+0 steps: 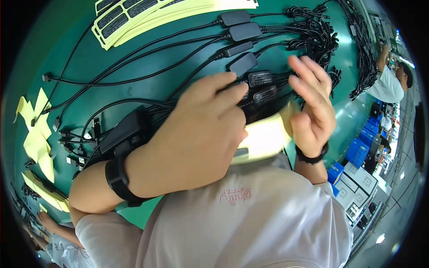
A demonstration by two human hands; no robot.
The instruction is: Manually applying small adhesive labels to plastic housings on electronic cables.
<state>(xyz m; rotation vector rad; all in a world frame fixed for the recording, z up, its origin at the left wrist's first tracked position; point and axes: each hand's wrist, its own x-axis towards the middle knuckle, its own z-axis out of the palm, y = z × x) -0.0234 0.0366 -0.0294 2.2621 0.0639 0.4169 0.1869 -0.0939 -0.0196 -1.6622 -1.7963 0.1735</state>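
Observation:
My left hand (208, 123), with a black watch on the wrist, is bent inward above the cables. Its curled fingers close on a yellow label sheet (268, 134), which is blurred and shows one dark label near its lower edge. My right hand (315, 109) is raised at the sheet's right end, its fingers apart and its thumb beside the curled corner. Beyond the sheet lie black adapter boxes (260, 78) with printed labels, partly hidden by my left fingers. More black adapters (245, 31) on cables lie in a row further away, their upper faces plain.
A stack of yellow label sheets (134, 24) lies at the far edge of the green table (178, 56). Coiled black cables (313, 35) are bunched at the right. Crumpled yellow paper (38, 143) and USB plugs (96, 127) lie left. Other people (389, 85) sit nearby.

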